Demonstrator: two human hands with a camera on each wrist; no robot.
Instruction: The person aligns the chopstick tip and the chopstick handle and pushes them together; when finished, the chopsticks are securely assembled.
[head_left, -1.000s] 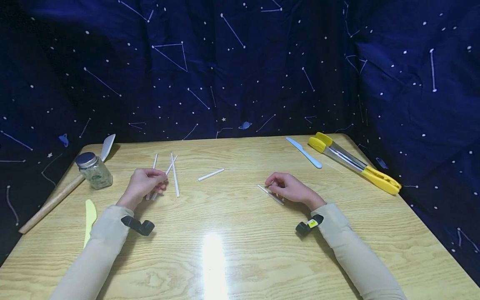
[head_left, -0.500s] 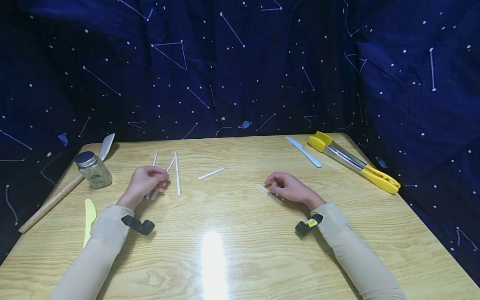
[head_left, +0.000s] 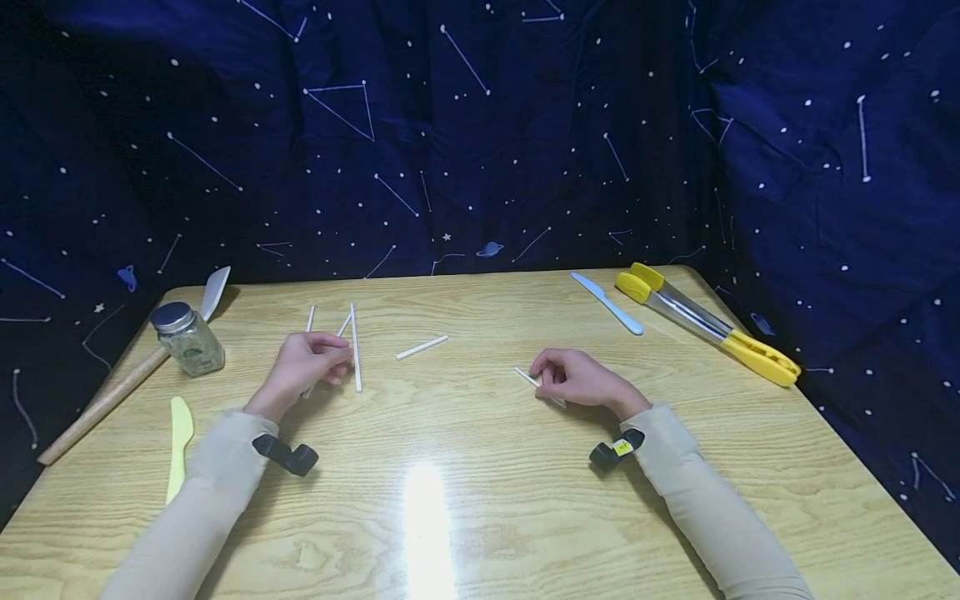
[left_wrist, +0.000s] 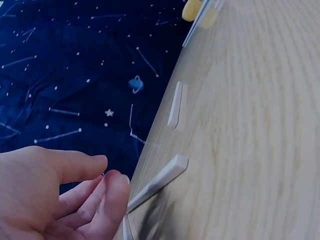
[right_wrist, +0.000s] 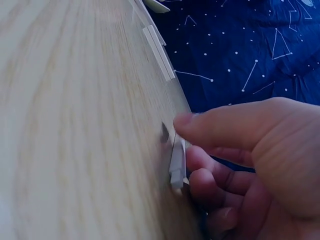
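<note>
Several thin white sticks lie on the table. My left hand [head_left: 311, 367] is over the left group, fingers loosely bent, its fingertips next to the near-upright white stick [head_left: 356, 358]. In the left wrist view that stick lies past the fingertips, and nothing shows held between thumb and fingers; whether they touch it is unclear. Partly under this hand lies a slanted stick [head_left: 345, 324]; another stick [head_left: 311, 318] shows behind it. On the right, my right hand [head_left: 581, 382] hovers at a short white stick [right_wrist: 177, 167], thumb apart from the bent fingers. A separate stick [head_left: 422, 347] lies between the hands.
At left, a glass jar [head_left: 197, 348] with a dark lid stands by a wooden-handled spatula [head_left: 112, 404], with a yellow knife [head_left: 180, 442] nearer. A blue knife [head_left: 609, 305] and yellow-ended tongs [head_left: 693, 318] lie back right. A dark starry cloth [head_left: 480, 150] hangs behind the table.
The near-upright stick's far end has shifted right, off its crossing with the slanted stick. My left hand has since moved right towards it. The right thumb has moved across the short stick.
</note>
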